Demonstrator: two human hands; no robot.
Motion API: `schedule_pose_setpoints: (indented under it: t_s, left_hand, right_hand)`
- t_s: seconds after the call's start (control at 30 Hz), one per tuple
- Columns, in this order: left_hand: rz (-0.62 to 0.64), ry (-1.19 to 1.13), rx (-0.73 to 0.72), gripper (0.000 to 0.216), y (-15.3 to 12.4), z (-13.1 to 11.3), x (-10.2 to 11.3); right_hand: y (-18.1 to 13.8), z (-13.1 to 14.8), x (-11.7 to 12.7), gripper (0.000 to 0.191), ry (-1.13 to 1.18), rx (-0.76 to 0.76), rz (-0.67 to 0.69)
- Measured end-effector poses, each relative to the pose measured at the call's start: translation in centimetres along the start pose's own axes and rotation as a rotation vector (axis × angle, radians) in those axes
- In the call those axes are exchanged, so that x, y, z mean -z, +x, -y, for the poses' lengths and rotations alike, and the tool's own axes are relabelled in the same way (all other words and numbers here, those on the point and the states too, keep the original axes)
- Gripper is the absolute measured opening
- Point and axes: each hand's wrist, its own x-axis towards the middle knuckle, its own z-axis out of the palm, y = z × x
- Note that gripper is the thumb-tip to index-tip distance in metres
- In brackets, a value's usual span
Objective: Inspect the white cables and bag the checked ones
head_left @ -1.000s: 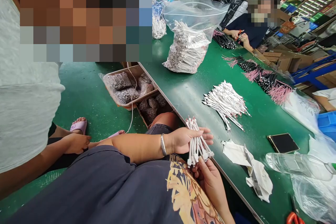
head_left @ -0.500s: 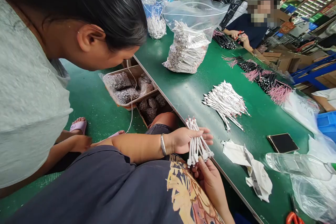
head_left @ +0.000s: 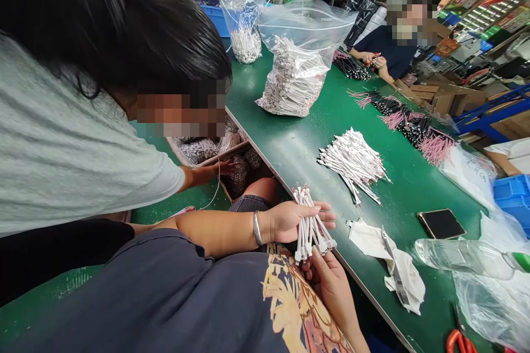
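A bundle of short white cables [head_left: 308, 226] with plugs at one end and red-tipped wires at the other lies across my left hand [head_left: 287, 220], by the table edge. The thumb presses over the cables while the fingers extend beneath them. Below it, my right hand [head_left: 331, 276] pinches the plug ends between thumb and fingers; some fingertips are hidden under the bundle. On the green table [head_left: 285, 149] beyond my hands lies a loose pile of similar white cables [head_left: 351, 162].
A large clear bag [head_left: 293, 77] of white cables stands further back. At right are tweezers [head_left: 395, 267] on a cloth, a phone [head_left: 441, 224], a bottle [head_left: 464, 258] and red-handled scissors [head_left: 459, 339]. On the left a co-worker [head_left: 83, 138] leans over boxes under the table.
The co-worker on the left has leaned further in and now reaches an arm into the box under the table. My hands and the cable bundle stay nearly still.
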Motion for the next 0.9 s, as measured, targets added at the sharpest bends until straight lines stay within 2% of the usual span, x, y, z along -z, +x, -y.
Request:
schedule_pose_setpoints:
  t_s: [0.9]
  left_hand:
    - [-0.031,-0.012,0.021,0.023,0.48,-0.15,0.41]
  right_hand:
    - [0.71,-0.32,0.22,0.025,0.022,-0.033,-0.022]
